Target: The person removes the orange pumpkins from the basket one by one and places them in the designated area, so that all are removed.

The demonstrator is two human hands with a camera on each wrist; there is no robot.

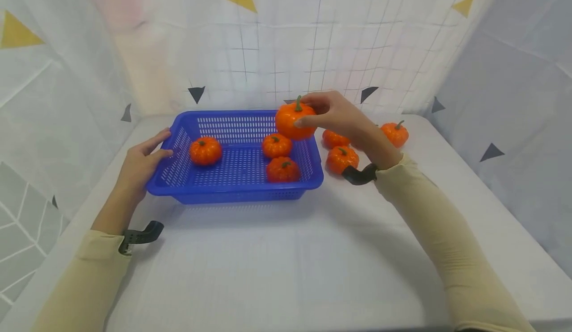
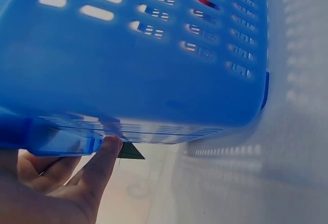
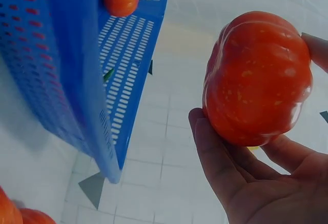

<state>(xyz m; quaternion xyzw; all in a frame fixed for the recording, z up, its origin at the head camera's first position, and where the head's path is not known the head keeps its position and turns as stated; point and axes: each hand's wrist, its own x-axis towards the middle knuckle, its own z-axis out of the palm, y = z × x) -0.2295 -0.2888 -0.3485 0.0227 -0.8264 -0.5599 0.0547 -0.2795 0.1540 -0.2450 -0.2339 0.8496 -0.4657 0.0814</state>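
Observation:
A small orange pumpkin (image 1: 292,121) with a green stem is held up over the right end of the blue plastic basket (image 1: 232,189). My right hand (image 1: 337,113) grips it between thumb and fingers; the right wrist view shows the underside of this pumpkin (image 3: 259,80). At the basket's left end, my left hand (image 1: 136,166) holds the rim, and in the left wrist view its fingers (image 2: 100,167) reach under the lip. Inside the basket lie one pumpkin (image 1: 205,151) at the left and two at the right, a rear one (image 1: 276,146) and a front one (image 1: 283,169).
Right of the basket, several more pumpkins sit on the white table (image 1: 250,267), among them a near one (image 1: 342,159) and a far-right one (image 1: 395,134). My right forearm partly covers this group. A white patterned cloth (image 1: 277,39) hangs behind the table.

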